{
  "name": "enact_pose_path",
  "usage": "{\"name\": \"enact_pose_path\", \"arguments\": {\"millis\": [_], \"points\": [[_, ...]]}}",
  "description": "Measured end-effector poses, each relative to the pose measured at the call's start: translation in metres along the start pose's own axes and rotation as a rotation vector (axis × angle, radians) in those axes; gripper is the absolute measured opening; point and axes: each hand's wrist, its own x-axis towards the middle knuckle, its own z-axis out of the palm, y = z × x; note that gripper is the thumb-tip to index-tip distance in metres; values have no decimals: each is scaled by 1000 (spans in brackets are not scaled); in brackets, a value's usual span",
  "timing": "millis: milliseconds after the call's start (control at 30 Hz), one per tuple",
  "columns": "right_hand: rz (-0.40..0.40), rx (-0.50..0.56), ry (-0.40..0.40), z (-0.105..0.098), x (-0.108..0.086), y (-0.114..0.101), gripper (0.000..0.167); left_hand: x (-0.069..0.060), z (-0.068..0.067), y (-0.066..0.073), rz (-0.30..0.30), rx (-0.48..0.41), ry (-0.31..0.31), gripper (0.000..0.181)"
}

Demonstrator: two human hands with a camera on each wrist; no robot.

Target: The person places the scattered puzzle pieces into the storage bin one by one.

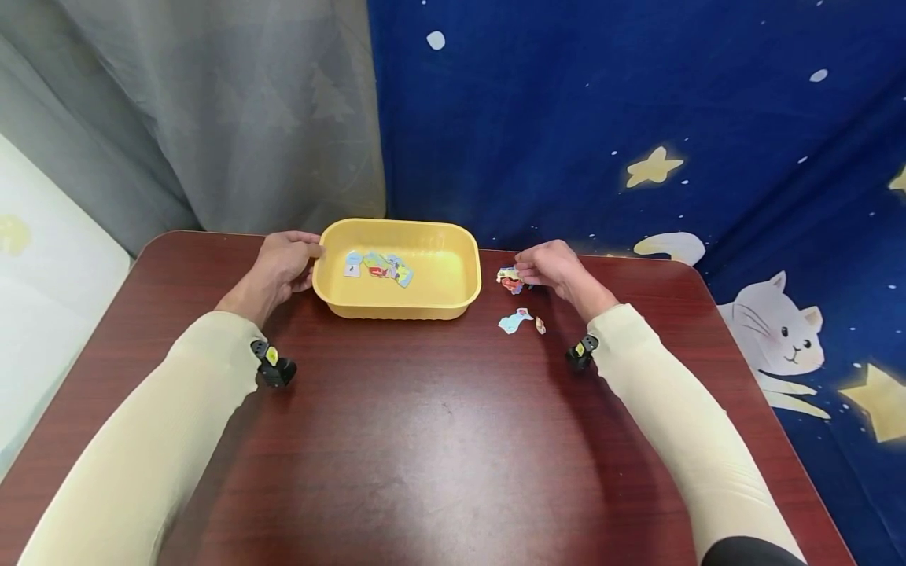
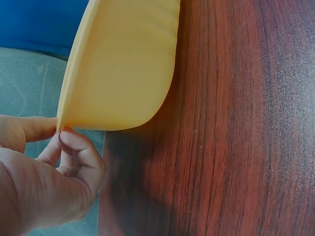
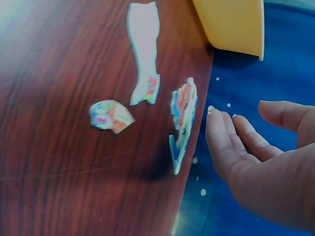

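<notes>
My left hand (image 1: pixel 283 263) pinches the left rim of a yellow plastic basin (image 1: pixel 396 312) between thumb and fingers, as the left wrist view shows up close. Inside the basin, toward its left half, lie several colourful cut-out picture pieces (image 1: pixel 388 270). My right hand (image 1: pixel 555 267) is to the right of the basin, beside a red, blue and yellow cut-out piece (image 3: pixel 183 105). In the right wrist view its fingers are fairly straight, the thumb apart, with nothing between them. A long pale-blue piece (image 1: pixel 514 321) and a small multicoloured piece (image 1: pixel 541 325) lie nearer me on the table.
The dark red wood-grain table (image 1: pixel 425 440) has its far edge just behind the basin. A grey curtain (image 1: pixel 283 118) and a blue star-patterned curtain (image 1: pixel 538 118) hang behind it. Black wrist cameras (image 1: pixel 274 368) sit on both cuffs.
</notes>
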Motion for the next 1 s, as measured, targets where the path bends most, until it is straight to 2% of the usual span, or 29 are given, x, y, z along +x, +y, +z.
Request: {"name": "enact_pose_path", "arguments": {"millis": [200,567,1000], "points": [[27,-44,10,-1,0,9,36,0,0,0,-13,4,7,38],[11,-132,48,0,2,19,31,1,-1,-2,-18,11,7,39],[-7,-249,96,6,0,23,27,2,0,-3,17,-11,2,38]]}}
